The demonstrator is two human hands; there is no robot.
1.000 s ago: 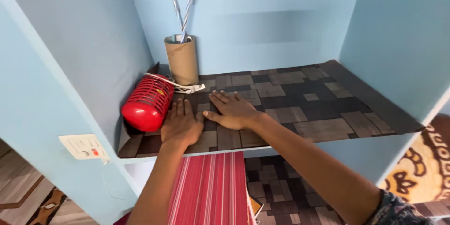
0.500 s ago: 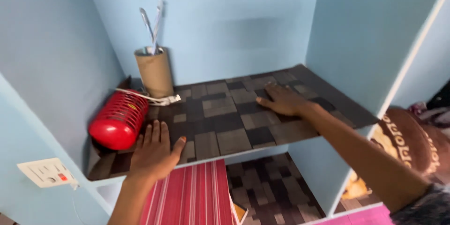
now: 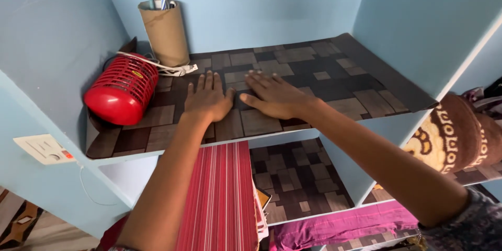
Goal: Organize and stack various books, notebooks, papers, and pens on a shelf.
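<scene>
On the upper shelf of a blue wall niche, both hands lie flat and open on a patterned liner (image 3: pixel 314 81), grasping nothing — the left hand (image 3: pixel 208 102) and right hand (image 3: pixel 277 99) rest side by side, thumbs nearly touching, palms pressing the sheet down near its front edge. The step in hand looks like smoothing the liner against the shelf; a further stroke would call for even downward pressure and a slide outward toward the sheet's right end, which curls up slightly where it meets the side wall. Just left of the left hand sits a red ribbed gadget (image 3: pixel 121 90) with a white cord — beyond the fingertips stands a brown cardboard tube (image 3: pixel 166 32).
</scene>
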